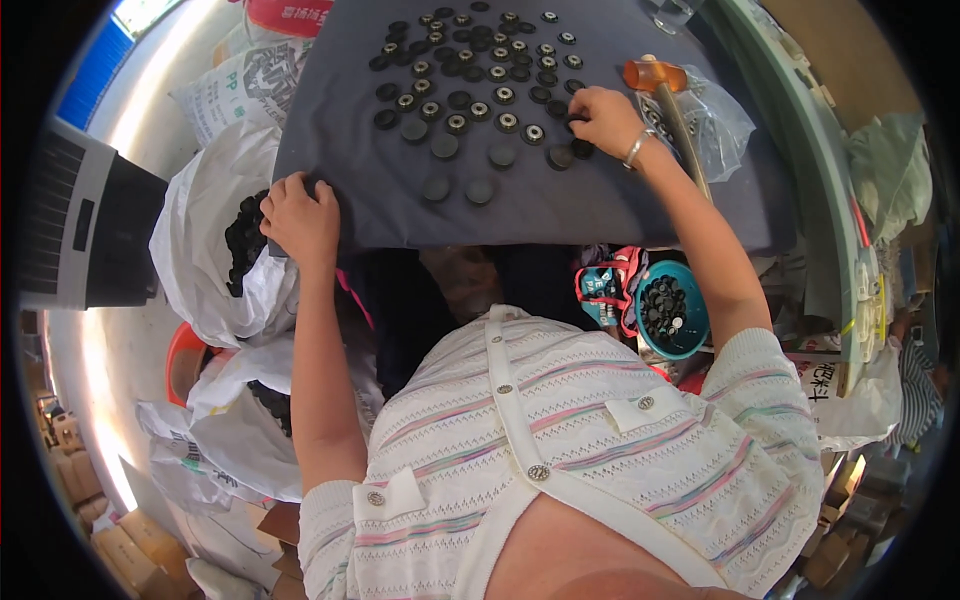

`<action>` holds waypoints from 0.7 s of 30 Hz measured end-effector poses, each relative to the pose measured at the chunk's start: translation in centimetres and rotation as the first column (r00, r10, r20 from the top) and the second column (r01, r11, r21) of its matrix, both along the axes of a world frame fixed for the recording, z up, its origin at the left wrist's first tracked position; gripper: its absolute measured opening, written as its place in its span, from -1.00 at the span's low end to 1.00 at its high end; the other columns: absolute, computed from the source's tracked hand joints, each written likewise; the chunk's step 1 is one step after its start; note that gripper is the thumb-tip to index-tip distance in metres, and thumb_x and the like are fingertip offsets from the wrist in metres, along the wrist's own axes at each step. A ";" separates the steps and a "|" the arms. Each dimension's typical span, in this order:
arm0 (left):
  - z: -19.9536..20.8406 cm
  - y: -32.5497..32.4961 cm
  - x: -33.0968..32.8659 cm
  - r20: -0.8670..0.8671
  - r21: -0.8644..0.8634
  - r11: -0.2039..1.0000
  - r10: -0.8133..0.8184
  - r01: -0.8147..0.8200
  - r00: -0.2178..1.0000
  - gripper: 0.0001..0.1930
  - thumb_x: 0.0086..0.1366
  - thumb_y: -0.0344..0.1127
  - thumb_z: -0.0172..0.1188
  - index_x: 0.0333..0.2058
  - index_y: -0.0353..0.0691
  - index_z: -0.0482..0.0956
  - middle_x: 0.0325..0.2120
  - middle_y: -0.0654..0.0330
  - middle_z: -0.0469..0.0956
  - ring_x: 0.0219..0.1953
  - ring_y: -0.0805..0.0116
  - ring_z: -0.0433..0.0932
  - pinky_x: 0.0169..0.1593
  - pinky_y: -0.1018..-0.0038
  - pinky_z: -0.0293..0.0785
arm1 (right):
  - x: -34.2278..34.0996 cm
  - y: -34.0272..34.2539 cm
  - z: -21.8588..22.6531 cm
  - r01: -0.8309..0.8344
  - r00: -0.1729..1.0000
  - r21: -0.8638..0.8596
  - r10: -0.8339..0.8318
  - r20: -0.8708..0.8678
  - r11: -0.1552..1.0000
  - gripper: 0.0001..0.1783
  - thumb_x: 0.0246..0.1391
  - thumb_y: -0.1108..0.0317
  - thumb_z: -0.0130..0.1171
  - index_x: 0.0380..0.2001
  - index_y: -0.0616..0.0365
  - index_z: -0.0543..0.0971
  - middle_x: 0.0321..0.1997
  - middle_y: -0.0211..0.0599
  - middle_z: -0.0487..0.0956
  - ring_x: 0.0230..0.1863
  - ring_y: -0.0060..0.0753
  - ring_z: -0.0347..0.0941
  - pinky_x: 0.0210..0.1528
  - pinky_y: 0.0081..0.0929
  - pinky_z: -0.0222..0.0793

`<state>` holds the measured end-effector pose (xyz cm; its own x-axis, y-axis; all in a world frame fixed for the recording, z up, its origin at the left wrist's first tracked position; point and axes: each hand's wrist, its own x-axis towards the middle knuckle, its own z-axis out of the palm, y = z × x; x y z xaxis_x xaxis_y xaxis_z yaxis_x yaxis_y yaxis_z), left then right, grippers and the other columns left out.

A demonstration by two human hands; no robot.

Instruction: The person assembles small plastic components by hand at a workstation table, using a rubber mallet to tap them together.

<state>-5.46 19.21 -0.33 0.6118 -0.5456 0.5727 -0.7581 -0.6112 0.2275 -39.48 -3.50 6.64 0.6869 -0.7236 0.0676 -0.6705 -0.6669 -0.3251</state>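
One cardigan [570, 400] | left hand [305, 222] at table [390, 215] corner, grip unclear | right hand [605, 120] pinching one black disc [577, 118] | one mallet [655, 76]

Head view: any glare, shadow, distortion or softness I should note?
Head view: glare streaks the floor at left, fisheye curves the pale rail at right, corners go black; same view: shadow beneath the grey-covered table, dark discs on top fairly sharp.

White characters run across the red sack [287, 14]; green letters stand beside dark print on the white woven sack [240, 95]; pale lettering marks the blue-and-red bag [600, 284] below the counter [390, 215]; dark characters stand on the white bag [858, 418] at right
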 end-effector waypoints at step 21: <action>-0.4 0.2 0.3 0.013 -0.002 1.000 -0.019 0.019 1.000 -0.68 0.09 -0.13 0.17 -0.19 -0.11 0.59 -0.11 0.22 0.54 -0.01 0.11 0.42 0.03 0.12 0.27 | -3.7 3.1 0.4 -0.009 1.000 -0.075 0.009 0.005 0.997 -0.58 -0.08 0.41 0.26 -0.08 0.20 0.47 -0.23 -0.06 0.54 -0.21 -0.02 0.51 -0.14 -0.24 0.43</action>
